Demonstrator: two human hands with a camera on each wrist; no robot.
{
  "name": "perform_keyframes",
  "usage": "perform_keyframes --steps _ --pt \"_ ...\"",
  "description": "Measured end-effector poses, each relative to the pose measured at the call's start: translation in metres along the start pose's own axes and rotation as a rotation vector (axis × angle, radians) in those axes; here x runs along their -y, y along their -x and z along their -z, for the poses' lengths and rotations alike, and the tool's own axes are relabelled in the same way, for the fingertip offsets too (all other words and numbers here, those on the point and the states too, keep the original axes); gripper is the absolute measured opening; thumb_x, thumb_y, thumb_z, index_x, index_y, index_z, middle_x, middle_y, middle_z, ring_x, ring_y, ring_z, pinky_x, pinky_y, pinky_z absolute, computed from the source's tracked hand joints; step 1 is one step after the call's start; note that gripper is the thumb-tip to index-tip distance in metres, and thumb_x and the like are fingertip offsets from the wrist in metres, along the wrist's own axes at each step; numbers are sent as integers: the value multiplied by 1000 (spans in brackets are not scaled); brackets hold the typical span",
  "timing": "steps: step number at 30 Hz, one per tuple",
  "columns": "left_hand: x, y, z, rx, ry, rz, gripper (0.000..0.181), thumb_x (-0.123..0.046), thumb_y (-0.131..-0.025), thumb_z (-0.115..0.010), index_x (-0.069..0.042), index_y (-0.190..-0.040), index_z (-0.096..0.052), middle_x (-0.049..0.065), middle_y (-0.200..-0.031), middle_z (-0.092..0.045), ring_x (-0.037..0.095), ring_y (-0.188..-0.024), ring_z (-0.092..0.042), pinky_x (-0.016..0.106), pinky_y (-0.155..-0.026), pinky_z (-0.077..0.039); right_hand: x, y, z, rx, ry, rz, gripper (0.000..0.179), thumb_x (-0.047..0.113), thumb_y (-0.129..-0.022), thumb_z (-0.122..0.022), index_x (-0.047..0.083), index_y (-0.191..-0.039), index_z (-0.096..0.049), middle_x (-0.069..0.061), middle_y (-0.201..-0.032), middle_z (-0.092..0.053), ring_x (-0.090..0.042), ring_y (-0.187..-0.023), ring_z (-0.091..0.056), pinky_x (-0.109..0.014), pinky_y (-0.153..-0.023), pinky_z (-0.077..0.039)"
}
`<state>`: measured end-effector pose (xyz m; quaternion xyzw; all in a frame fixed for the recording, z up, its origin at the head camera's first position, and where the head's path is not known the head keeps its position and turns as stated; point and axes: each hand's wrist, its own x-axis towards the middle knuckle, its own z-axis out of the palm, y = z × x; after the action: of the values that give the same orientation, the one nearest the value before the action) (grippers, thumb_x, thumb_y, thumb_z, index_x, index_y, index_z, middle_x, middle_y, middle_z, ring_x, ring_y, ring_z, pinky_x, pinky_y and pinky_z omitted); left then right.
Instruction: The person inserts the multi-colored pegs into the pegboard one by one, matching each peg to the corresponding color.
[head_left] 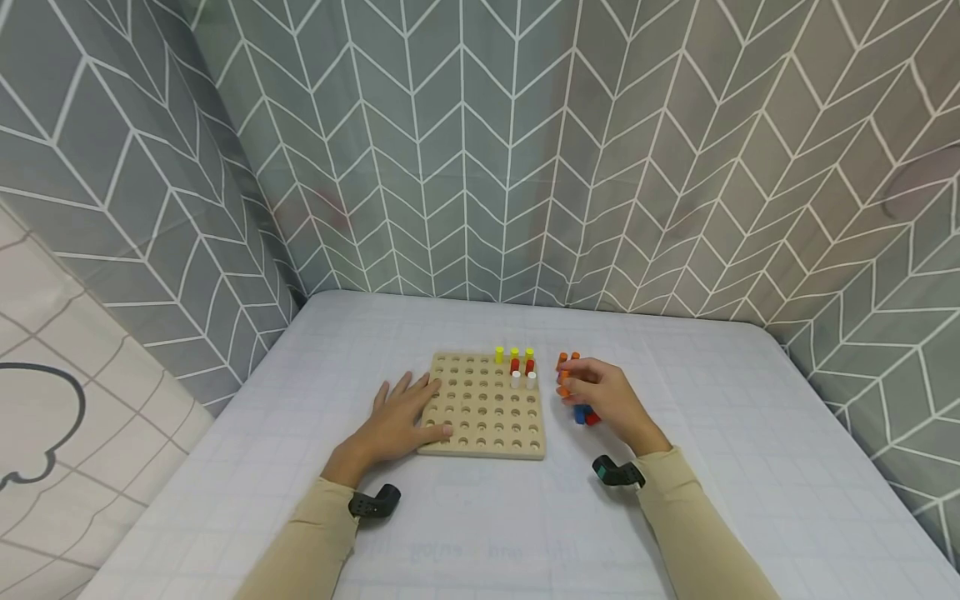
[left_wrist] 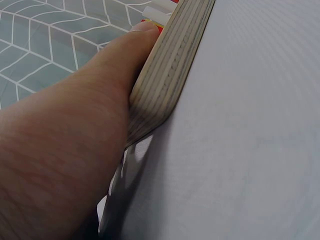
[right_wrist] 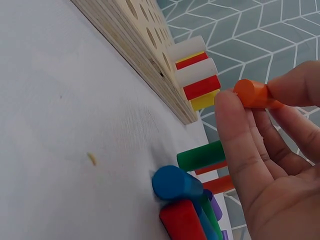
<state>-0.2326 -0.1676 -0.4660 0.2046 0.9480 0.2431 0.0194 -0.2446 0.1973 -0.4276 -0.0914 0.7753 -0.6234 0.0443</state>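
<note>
A square wooden pegboard (head_left: 480,454) with rows of round holes lies on the table. Yellow pegs (head_left: 499,355), red pegs (head_left: 529,367) and white pegs (head_left: 516,380) stand upright at its far right corner. My left hand (head_left: 392,427) rests on the board's left edge, fingers spread and thumb over the near left part. Right of the board, my right hand (head_left: 611,402) pinches an orange peg (right_wrist: 250,94) between thumb and fingers, above loose pegs. Among those are a blue peg (right_wrist: 175,184), a red peg (right_wrist: 182,220) and a green peg (right_wrist: 200,156), partly hidden by the hand.
A white cloth covers the table (head_left: 480,525). More orange pegs (head_left: 575,356) stand or lie just beyond my right hand. Patterned grey curtains (head_left: 480,167) hang behind the table and on both sides. Each wrist wears a black strap device (head_left: 375,502).
</note>
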Motion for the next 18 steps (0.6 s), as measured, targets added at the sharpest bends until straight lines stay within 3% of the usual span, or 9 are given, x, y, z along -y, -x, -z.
perform_keyframes --steps 18 --pt "-1 0 0 19 -3 21 97 -72 -85 -61 -17 -159 -31 10 -164 -23 36 -153 -5 62 -117 8 5 -2 -21 -2 115 -24 41 5 -92 -64 -7 -131 -60 -21 -122 -64 -23 -100 -65 -31 -83 -58"
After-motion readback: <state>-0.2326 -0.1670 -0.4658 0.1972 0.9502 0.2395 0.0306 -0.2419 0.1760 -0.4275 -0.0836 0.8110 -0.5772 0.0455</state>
